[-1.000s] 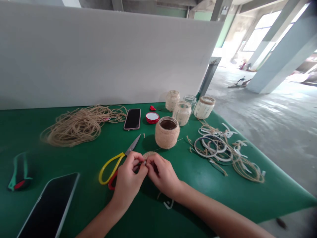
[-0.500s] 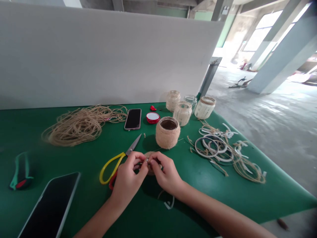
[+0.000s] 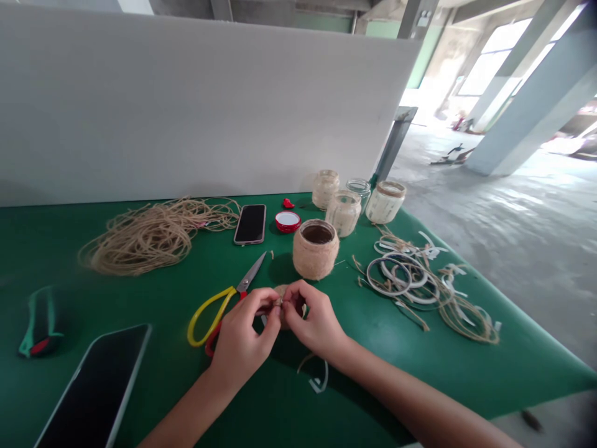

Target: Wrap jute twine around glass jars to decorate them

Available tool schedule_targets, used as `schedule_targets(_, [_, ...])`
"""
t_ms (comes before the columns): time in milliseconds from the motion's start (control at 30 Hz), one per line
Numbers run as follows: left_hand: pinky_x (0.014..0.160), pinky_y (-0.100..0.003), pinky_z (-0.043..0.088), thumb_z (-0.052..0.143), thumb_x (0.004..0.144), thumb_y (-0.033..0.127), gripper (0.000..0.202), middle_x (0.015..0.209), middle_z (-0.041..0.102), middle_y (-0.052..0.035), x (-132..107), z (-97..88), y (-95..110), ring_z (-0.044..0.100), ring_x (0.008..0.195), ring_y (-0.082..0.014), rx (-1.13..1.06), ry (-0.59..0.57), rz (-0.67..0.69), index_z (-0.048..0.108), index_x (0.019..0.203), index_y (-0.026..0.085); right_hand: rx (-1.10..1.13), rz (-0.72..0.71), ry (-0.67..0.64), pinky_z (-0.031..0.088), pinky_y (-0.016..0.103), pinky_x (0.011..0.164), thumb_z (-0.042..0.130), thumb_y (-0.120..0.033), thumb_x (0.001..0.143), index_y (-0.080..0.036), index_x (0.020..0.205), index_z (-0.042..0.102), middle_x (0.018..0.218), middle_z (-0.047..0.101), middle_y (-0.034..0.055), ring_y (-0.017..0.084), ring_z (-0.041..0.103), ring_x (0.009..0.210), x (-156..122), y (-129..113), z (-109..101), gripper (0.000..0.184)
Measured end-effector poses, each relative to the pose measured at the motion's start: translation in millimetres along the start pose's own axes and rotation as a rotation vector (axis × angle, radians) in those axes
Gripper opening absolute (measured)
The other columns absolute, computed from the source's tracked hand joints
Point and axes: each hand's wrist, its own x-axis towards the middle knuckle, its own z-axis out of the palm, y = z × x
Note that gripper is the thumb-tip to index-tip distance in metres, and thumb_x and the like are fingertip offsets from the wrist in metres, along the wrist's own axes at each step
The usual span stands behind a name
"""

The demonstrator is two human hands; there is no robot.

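My left hand (image 3: 245, 323) and my right hand (image 3: 314, 317) meet at the middle of the table, fingertips pinched together on a small tan strand that looks like twine. Just under and behind the fingers is a round tan thing (image 3: 284, 290), mostly hidden, so its kind is unclear. Scissors (image 3: 252, 274) with yellow and red handles lie open beside my left hand, their red handle partly behind it. Beyond my right hand a jar wrapped in tan twine (image 3: 316, 255) stands upright, its mouth uncovered. A short twine piece with white tape (image 3: 318, 381) lies below my right wrist.
Several glass jars (image 3: 344, 214) stand at the back right. Twine and white rings (image 3: 403, 277) are heaped on the right. At the left are a big twine bundle (image 3: 149, 239), phones (image 3: 250, 224), and a green-handled tool (image 3: 41, 323). A red tape roll (image 3: 288, 222) sits behind.
Both hands have shifted very slightly, the fingertips moving a little to the right and up, still pinched together. The things on the table stay where they were.
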Motion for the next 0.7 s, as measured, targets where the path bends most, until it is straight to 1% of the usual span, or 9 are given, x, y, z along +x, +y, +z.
schedule_targets(100, [0.070, -0.023, 0.050, 0.049, 0.081, 0.023, 0.015, 0.087, 0.063, -0.0039, -0.9, 2.5, -3.6, 0.062, 0.079, -0.0159, 0.069, 0.024, 0.043, 0.053, 0.095, 0.019, 0.000, -0.005, -0.013, 0.037, 0.018, 0.049, 0.050, -0.013, 0.069, -0.018, 0.070, 0.048, 0.061, 0.049, -0.0041, 0.007, 0.044, 0.052, 0.2, 0.4, -0.2, 0.005])
schedule_targets(233, [0.073, -0.026, 0.050, 0.047, 0.082, 0.023, 0.019, 0.092, 0.063, -0.0052, -0.5, 5.8, -8.5, 0.062, 0.082, -0.0176, 0.162, 0.041, 0.069, 0.052, 0.100, 0.019, 0.075, 0.068, -0.040, 0.036, 0.017, 0.048, 0.050, -0.011, 0.067, -0.018, 0.069, 0.047, 0.060, 0.048, -0.0051, 0.007, 0.043, 0.051, 1.1, 0.6, -0.2, 0.007])
schedule_targets(333, [0.072, -0.027, 0.049, 0.046, 0.082, 0.022, 0.021, 0.093, 0.063, -0.0057, 0.7, 6.7, -9.4, 0.061, 0.084, -0.0184, 0.185, 0.034, 0.090, 0.053, 0.102, 0.020, 0.162, 0.133, -0.059, 0.037, 0.017, 0.048, 0.048, -0.010, 0.066, -0.018, 0.068, 0.046, 0.061, 0.049, -0.0050, 0.007, 0.044, 0.052, 1.6, 1.3, -0.2, 0.008])
schedule_targets(467, [0.071, -0.026, 0.049, 0.046, 0.083, 0.022, 0.019, 0.090, 0.064, -0.0055, 1.0, 6.5, -8.8, 0.061, 0.082, -0.0177, 0.198, 0.038, 0.145, 0.055, 0.099, 0.020, 0.206, 0.155, -0.057, 0.037, 0.017, 0.048, 0.047, -0.009, 0.066, -0.017, 0.067, 0.046, 0.061, 0.048, -0.0050, 0.007, 0.044, 0.053, 1.1, 4.0, 0.7, 0.008])
schedule_targets(567, [0.071, -0.026, 0.050, 0.046, 0.084, 0.023, 0.018, 0.091, 0.064, -0.0055, 0.1, 5.8, -8.8, 0.061, 0.082, -0.0178, 0.175, 0.023, 0.134, 0.055, 0.099, 0.020, 0.295, 0.191, -0.060, 0.040, 0.018, 0.049, 0.047, -0.011, 0.068, -0.018, 0.067, 0.045, 0.061, 0.048, -0.0050, 0.007, 0.046, 0.054, 0.4, 6.2, 1.9, 0.007])
schedule_targets(700, [0.071, -0.025, 0.050, 0.046, 0.084, 0.024, 0.018, 0.094, 0.063, -0.0048, -0.4, 5.3, -9.6, 0.062, 0.082, -0.0171, 0.139, 0.015, 0.080, 0.054, 0.100, 0.021, 0.439, 0.221, -0.111, 0.044, 0.020, 0.052, 0.046, -0.014, 0.073, -0.017, 0.070, 0.046, 0.064, 0.050, -0.0035, 0.008, 0.050, 0.056, 0.6, 6.0, 1.9, 0.004])
